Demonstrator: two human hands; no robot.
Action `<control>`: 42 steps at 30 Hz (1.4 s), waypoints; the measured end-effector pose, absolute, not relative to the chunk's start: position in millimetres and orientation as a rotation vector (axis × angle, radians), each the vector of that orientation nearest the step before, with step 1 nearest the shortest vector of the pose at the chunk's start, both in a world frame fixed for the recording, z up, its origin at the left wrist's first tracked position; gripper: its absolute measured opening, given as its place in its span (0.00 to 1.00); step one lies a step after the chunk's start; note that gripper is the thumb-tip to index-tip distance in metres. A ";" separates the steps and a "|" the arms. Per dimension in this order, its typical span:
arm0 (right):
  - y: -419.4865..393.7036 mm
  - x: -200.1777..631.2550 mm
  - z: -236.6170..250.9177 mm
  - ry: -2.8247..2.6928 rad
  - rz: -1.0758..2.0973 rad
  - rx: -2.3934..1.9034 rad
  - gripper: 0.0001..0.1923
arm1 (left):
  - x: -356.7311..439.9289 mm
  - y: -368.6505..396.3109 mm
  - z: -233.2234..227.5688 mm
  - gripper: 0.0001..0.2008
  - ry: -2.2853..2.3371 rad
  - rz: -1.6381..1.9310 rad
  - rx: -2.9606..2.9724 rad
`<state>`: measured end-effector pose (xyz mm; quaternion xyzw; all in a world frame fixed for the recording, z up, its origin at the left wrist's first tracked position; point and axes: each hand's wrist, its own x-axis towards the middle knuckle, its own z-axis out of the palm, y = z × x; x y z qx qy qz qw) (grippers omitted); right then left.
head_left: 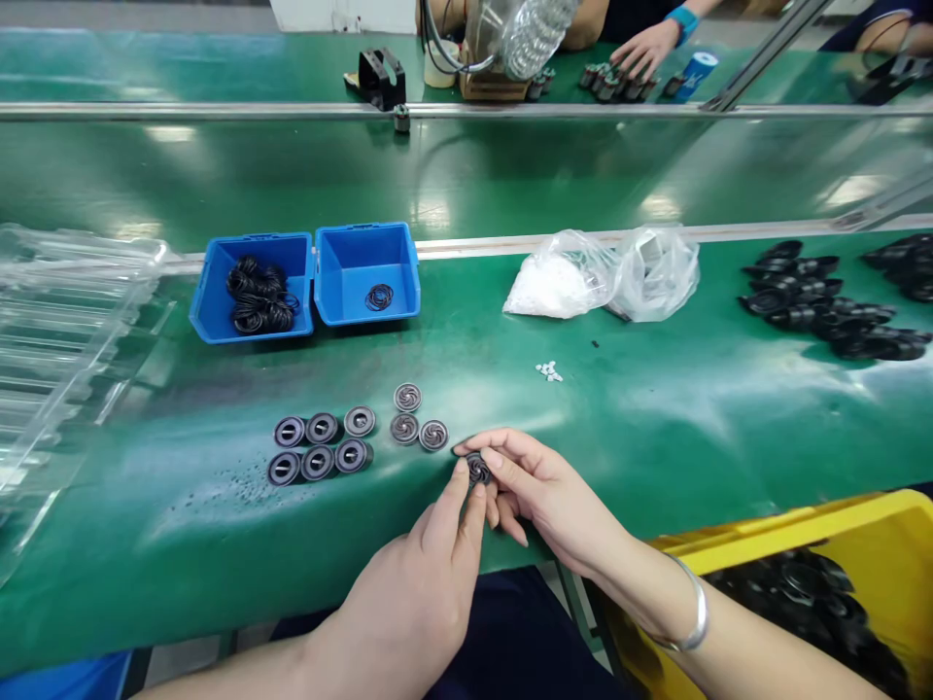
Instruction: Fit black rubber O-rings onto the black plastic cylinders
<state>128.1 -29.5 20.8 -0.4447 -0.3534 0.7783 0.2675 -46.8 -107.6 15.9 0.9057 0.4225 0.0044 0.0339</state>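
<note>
A small round black part with swirled vanes (pixel 477 471) sits between my two hands, above the near edge of the green bench. My left hand (pixel 430 564) pinches it from below and the left with thumb and forefinger. From the right, my right hand (pixel 543 491) grips its rim, fingers curled around behind. Close by on the left lie several like discs (pixel 434 436) with the same swirl. Further left, short black cylinders (pixel 319 462) with slotted tops stand in two rows. A small pile of white bits (pixel 549 371) rests beyond my right hand.
Two blue bins (pixel 368 272) hold black rings. Plastic bags (pixel 554 282), one with white pieces, lie behind. Black parts (pixel 823 301) are heaped at right; a yellow crate (pixel 889 544) is near right. Clear trays (pixel 65 340) stand left. Across the bench is a co-worker's hand (pixel 645 51).
</note>
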 end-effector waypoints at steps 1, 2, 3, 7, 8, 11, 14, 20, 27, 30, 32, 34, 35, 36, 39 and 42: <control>-28.1 127.8 20.9 -0.966 2.092 -1.219 0.15 | -46.6 -106.7 17.3 0.28 1.302 0.004 2.779; -27.0 127.4 20.9 -0.981 2.084 -1.233 0.15 | -46.3 -105.5 19.1 0.28 1.294 -0.010 2.767; -26.3 127.0 20.8 -0.998 2.076 -1.242 0.16 | -46.0 -104.0 21.3 0.28 1.281 -0.027 2.753; -26.8 125.6 19.0 -1.078 2.028 -1.225 0.15 | -46.7 -97.2 30.7 0.27 1.201 -0.075 2.702; -27.0 125.4 18.5 -1.088 2.010 -1.223 0.15 | -47.3 -96.1 32.1 0.27 1.198 -0.067 2.697; -25.3 125.7 18.4 -1.095 1.976 -1.250 0.16 | -48.7 -94.5 32.6 0.26 1.216 -0.015 2.698; -19.1 126.7 19.8 -1.118 1.998 -1.292 0.16 | -48.2 -94.4 31.2 0.26 1.225 0.005 2.712; -14.1 125.8 18.6 -1.119 2.086 -1.334 0.19 | -44.8 -93.9 35.1 0.26 1.241 -0.049 2.653; -26.9 127.0 11.7 -0.914 2.093 -1.099 0.18 | -42.3 -95.7 33.7 0.27 1.291 0.009 2.609; -26.4 127.0 12.2 -0.945 2.071 -1.122 0.16 | -40.5 -95.3 33.6 0.26 1.317 0.004 2.593; -25.4 126.4 12.7 -0.964 2.071 -1.128 0.16 | -39.2 -95.4 32.7 0.26 1.327 -0.005 2.592; -24.4 126.0 12.6 -0.984 2.072 -1.134 0.16 | -38.2 -95.8 30.4 0.27 1.349 0.025 2.607; -23.7 126.1 12.4 -0.997 2.070 -1.137 0.16 | -38.0 -95.7 29.0 0.28 1.379 0.059 2.616; -22.4 126.5 12.1 -1.013 2.061 -1.138 0.17 | -38.0 -95.4 27.8 0.29 1.403 0.099 2.631; -12.9 127.2 12.2 -1.073 1.998 -1.131 0.19 | -41.0 -93.5 27.3 0.32 1.394 0.205 2.691; 4.4 123.2 15.1 -1.151 1.923 -1.136 0.21 | -49.5 -94.2 31.6 0.30 1.336 0.312 2.597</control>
